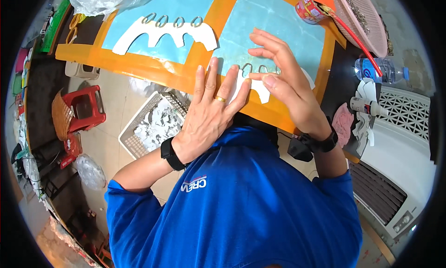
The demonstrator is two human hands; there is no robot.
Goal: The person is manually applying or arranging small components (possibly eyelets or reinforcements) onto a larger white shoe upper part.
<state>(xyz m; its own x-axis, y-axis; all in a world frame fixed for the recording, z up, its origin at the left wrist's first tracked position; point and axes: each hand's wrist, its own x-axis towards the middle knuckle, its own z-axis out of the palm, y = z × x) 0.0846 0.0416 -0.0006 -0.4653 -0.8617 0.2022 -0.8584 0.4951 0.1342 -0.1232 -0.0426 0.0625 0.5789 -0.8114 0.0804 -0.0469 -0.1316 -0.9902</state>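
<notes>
A white scalloped strip (pixel 265 97) lies along the near edge of the table, with several metal rings (pixel 247 70) standing along its far edge. My left hand (pixel 209 98) lies spread over the strip's left end, fingers stretched, thumb on the strip. My right hand (pixel 292 84) is over its right part. The right index finger reaches across the strip toward my left thumb, the right thumb is close beside it, and the other fingers are raised apart. A second white scalloped strip (pixel 134 35), also bearing several metal rings, lies farther left. My hands cover part of the nearer strip.
Orange tape (pixel 153 75) borders the blue table covering (pixel 274 17). A red tin (pixel 310 10) with a red stick, a pink basket (pixel 371 31) and a water bottle (pixel 378 70) stand to the right. Below on the left are a scrap-filled crate (pixel 134 149) and a red stool (pixel 95 114).
</notes>
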